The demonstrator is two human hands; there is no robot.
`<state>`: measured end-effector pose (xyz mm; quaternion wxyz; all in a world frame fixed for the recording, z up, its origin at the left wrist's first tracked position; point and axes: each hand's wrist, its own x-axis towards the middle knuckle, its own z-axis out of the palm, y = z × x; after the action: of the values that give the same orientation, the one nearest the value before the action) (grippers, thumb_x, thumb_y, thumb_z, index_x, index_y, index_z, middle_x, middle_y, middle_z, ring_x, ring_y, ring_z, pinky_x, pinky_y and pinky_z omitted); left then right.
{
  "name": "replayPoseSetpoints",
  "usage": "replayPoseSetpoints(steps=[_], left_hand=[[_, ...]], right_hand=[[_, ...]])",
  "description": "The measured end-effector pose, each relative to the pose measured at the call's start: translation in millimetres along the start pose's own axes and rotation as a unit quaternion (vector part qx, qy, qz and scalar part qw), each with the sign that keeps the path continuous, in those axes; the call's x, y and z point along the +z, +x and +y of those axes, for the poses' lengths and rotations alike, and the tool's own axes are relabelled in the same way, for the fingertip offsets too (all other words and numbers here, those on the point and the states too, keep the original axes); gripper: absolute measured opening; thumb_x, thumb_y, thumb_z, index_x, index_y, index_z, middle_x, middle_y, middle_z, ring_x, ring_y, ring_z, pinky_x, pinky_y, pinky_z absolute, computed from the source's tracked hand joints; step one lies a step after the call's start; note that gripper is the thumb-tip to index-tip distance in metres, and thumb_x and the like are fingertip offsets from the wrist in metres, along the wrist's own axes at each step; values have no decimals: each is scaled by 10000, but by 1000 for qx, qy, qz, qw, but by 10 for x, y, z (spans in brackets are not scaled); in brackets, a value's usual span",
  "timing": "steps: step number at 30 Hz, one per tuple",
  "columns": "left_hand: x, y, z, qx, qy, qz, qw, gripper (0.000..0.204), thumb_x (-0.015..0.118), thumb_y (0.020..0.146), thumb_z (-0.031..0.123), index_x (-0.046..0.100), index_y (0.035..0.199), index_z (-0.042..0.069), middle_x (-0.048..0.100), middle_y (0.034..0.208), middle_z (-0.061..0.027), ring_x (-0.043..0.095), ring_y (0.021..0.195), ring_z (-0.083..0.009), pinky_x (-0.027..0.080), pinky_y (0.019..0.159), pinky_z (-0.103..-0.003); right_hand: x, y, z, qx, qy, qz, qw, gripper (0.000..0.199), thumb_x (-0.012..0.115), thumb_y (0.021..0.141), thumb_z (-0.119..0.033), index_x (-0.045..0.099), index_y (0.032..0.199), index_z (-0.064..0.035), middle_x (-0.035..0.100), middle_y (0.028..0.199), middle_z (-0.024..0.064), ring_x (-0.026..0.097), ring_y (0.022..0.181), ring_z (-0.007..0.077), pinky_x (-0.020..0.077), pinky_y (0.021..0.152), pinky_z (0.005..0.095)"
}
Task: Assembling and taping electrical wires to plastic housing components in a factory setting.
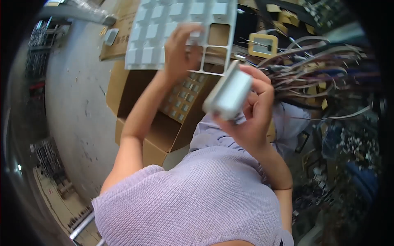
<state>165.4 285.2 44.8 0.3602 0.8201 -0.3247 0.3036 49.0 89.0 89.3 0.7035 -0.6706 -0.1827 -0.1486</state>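
Note:
My right hand (258, 108) grips a pale, box-shaped piece with a wider flat rim (232, 96), tilted in front of my body; its exact kind is unclear from blur. Ahead and to the left, my left hand (180, 53) is over a pale tray (227, 53) with square cells. Its fingers are bent but apart, slightly smeared, beside a whitish block (195, 39). Whether they touch that block is not clear. Rows of similar whitish blocks (176, 9) fill much of the tray, and some cells at its right side are bare frames.
Below the tray stands an open cardboard box (154, 135), with rows of small pieces (182, 98) inside. To the right lie a tangle of wires and flat cables (312, 61) and a yellow-framed square part (263, 45). Metal racking (45, 158) stands at the left.

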Motion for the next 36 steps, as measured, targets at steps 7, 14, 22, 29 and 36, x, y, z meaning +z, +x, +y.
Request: replayPoseSetpoints(steps=[7,14,22,29,36], left_hand=[[481,-66,1597,-15,-161,6,987,466,735,733,319,588,1064,26,597,973,-117,583,920,-286,409,947,-468],[611,74,1871,-177,-333,-168,911,307,770,757,180,639,952,-16,555,981,-109,542,814,-208,415,711,-286],[744,153,2091,-357,-409,-286,789,294,799,748,175,612,897,4,608,778,-7,563,703,-52,456,606,-221],[946,161,2060,-350,-390,-314,792,349,774,784,89,546,1033,-1,619,963,-27,587,878,-72,479,766,-216],[974,210,2090,-319,-366,-294,823,377,802,731,134,585,1010,3,619,873,-32,572,819,-91,465,737,-240]], right_hand=[[-629,-350,-350,119,-226,-42,966,815,703,745,-575,379,1204,14,564,918,179,618,725,357,500,599,415],[-1353,-599,-693,251,-273,-69,926,1115,583,593,-813,354,1312,8,541,873,168,591,761,330,481,672,409],[-1913,-777,-701,325,-85,-5,942,884,660,717,-666,403,1291,-45,394,810,42,392,703,157,385,656,288],[-1796,-735,-538,154,-152,168,962,543,458,947,-528,504,996,10,455,718,54,470,690,151,411,648,288],[-1878,-689,-559,171,-169,119,963,135,615,897,-81,670,966,21,558,777,54,498,666,105,392,580,219]])
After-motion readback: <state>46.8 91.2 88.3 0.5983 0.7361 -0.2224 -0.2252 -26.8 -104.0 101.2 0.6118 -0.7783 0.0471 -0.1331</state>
